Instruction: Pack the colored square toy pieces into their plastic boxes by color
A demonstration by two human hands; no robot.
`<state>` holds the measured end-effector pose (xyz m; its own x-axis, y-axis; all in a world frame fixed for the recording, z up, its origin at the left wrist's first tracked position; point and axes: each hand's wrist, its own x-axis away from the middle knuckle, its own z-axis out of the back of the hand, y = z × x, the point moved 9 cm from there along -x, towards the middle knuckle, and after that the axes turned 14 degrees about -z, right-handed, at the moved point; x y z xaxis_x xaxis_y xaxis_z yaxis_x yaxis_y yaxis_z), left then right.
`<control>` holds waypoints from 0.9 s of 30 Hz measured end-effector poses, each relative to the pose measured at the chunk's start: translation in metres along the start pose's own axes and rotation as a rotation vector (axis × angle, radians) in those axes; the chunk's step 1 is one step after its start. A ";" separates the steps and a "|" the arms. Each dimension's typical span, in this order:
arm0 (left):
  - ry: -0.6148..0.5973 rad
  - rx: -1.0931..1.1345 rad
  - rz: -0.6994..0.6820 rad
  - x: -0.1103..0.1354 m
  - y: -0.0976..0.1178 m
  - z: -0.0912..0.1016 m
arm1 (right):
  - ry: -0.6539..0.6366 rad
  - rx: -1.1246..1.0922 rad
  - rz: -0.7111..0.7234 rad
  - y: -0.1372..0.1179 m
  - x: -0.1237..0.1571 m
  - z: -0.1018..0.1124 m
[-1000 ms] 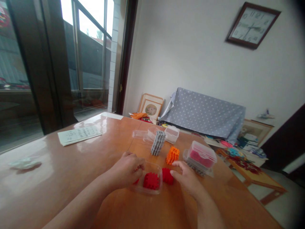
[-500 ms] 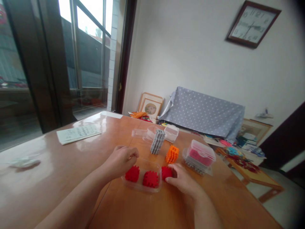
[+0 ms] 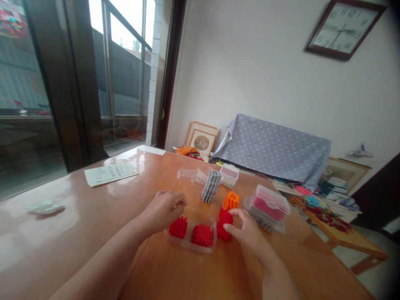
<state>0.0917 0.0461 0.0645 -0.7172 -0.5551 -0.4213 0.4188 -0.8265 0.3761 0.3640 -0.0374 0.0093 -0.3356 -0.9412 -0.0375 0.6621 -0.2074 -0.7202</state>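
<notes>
Now the tabletop (image 3: 93, 216) and the clear tray (image 3: 190, 249) lie as they did half a second ago, with two red blocks (image 3: 201, 234) inside. The left hand (image 3: 164, 210) stays at the tray's 10 o'clock corner with its fingers curled. I cannot tell whether its grip closes on the rim. The right hand (image 3: 250, 235), at 3 o'clock, has changed: its grip is closed on the third block (image 3: 223, 221). That block is now tipped up off the wood just outside the tray's wall, so it is held rather than lying loose.

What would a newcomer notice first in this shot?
Bright red pieces at centre: the right hand grips a red block beside the clear tray, which holds two more red blocks, the left hand at its far corner. Behind stand a grey stack and an orange stack.
</notes>
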 end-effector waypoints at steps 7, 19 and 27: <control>-0.028 -0.005 -0.022 -0.001 0.006 -0.005 | -0.134 0.018 0.084 -0.054 0.029 -0.027; -0.102 -0.006 -0.060 -0.001 0.020 -0.015 | -0.253 0.072 0.050 -0.047 0.031 -0.048; -0.103 -0.007 -0.067 0.000 0.018 -0.016 | -0.124 0.041 0.060 -0.032 0.018 -0.021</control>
<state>0.1083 0.0302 0.0578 -0.7970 -0.4861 -0.3585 0.3713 -0.8624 0.3440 0.3227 -0.0417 0.0168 -0.2108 -0.9775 0.0083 0.7062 -0.1582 -0.6901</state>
